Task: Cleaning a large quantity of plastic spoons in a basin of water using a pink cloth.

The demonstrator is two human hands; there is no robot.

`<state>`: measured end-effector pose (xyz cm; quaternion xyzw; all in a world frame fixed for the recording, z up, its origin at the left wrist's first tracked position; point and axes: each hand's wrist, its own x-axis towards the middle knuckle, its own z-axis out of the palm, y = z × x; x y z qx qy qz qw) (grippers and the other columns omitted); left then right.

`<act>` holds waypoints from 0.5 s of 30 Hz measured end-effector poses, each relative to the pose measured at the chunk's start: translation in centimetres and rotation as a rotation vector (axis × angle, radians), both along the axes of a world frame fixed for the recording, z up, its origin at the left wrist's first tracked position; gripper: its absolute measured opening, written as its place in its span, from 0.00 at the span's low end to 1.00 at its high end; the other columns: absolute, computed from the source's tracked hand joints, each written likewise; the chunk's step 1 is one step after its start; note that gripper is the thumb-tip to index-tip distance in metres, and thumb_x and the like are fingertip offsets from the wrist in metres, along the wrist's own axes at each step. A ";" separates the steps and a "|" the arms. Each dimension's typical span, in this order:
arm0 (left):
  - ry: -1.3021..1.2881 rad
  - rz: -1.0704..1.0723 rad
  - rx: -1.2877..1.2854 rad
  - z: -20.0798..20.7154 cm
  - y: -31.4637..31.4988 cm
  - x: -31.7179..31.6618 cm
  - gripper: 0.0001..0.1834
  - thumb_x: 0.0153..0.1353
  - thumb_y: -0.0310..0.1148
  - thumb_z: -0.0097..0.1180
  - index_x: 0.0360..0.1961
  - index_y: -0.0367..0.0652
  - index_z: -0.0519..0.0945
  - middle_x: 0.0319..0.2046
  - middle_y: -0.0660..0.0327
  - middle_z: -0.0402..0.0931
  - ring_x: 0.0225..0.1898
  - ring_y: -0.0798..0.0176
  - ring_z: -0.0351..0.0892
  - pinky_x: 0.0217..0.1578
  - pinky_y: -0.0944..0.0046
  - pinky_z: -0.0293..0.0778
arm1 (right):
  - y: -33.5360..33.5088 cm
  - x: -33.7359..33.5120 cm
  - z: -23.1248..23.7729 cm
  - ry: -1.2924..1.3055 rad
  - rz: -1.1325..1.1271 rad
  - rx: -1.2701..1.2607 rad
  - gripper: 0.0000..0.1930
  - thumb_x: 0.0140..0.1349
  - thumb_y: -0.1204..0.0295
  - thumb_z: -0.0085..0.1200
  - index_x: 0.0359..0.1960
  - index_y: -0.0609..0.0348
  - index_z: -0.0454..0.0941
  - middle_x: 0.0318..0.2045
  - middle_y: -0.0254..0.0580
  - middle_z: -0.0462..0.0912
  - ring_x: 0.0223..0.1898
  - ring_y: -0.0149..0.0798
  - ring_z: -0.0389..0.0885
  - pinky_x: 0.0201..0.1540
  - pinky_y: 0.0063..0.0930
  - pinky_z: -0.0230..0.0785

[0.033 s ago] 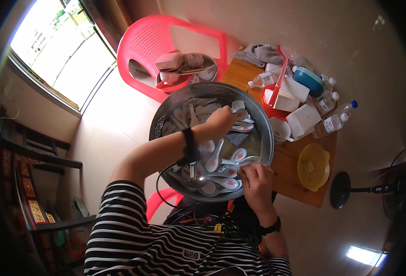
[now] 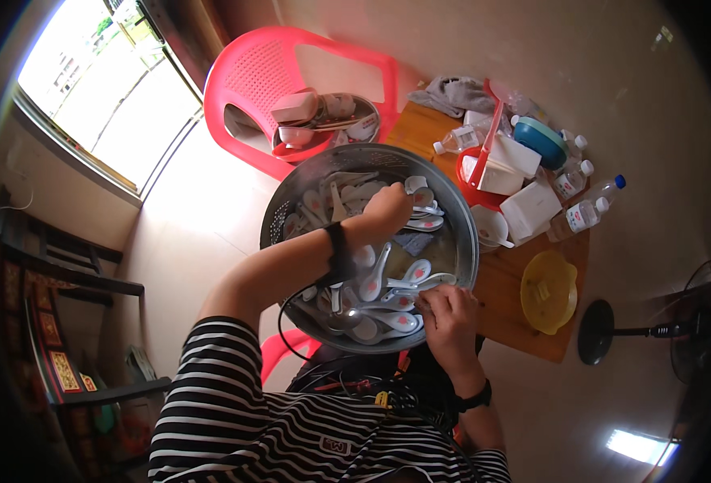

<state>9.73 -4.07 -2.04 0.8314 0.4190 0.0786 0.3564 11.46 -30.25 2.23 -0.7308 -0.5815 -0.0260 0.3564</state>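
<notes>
Clock = seen from above, basin centre, 12 away from the wearer.

Patterned white spoons (image 2: 400, 324): loose, crossed heap in the metal basin (image 2: 462, 211), densest on show at 5–6. More under the left forearm, partly hidden. Small spoon stack (image 2: 425, 224) at 2, grey block (image 2: 414, 243) at 3, metal ladle (image 2: 344, 319) between 6 and 7.

Left grip (image 2: 389, 211): inside basin at 1, back of hand up, fingers hidden; can't make out whether it has anything. Right grip (image 2: 450, 311): at the rim, 4, fingers curled next to spoon ends; a pinch on one is possible, unconfirmed.

Risks, my read:
- Spoons look glazed, probably slick if wet. Weak pinch = drop onto the others, chips.
- Heap is interlocked. Pulling one from below could drag neighbours or tip the 2 o'clock stack.
- Left forearm crosses the heap and blocks the view beneath; blind contact, a chipped edge could nick a finger.
- Black cable (image 2: 282, 324) loops past the rim between 7 and 8. Arm swing could snag it or dip it in.
- White bowl (image 2: 491, 229) sits by the rim at 3 on the wooden worktop (image 2: 496, 310); right elbow or a basin shift could knock it.
- Basin support isn't visible, so stability unknown. Leaning on the rim might rock it.
</notes>
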 end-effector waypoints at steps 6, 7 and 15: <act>-0.002 0.099 -0.027 -3.1 0.5 2.8 0.24 0.66 0.50 0.52 0.42 0.38 0.84 0.42 0.42 0.83 0.48 0.39 0.81 0.50 0.47 0.74 | -0.1 0.2 -0.1 0.029 0.028 -0.010 0.11 0.52 0.79 0.65 0.38 0.57 0.82 0.39 0.39 0.78 0.43 0.46 0.76 0.48 0.42 0.67; 0.001 0.102 -0.027 -2.9 0.3 2.7 0.24 0.66 0.50 0.52 0.42 0.38 0.84 0.42 0.42 0.83 0.48 0.39 0.81 0.50 0.47 0.74 | -0.2 0.3 -0.2 0.025 0.020 -0.019 0.11 0.52 0.80 0.64 0.38 0.57 0.82 0.39 0.39 0.78 0.43 0.47 0.76 0.48 0.42 0.66; 0.202 -0.241 0.255 -3.2 4.0 0.4 0.18 0.64 0.47 0.54 0.42 0.46 0.85 0.46 0.46 0.82 0.49 0.43 0.82 0.53 0.48 0.75 | -0.2 0.3 -0.4 0.032 0.034 -0.019 0.13 0.51 0.81 0.63 0.39 0.57 0.82 0.39 0.39 0.78 0.44 0.47 0.76 0.49 0.42 0.66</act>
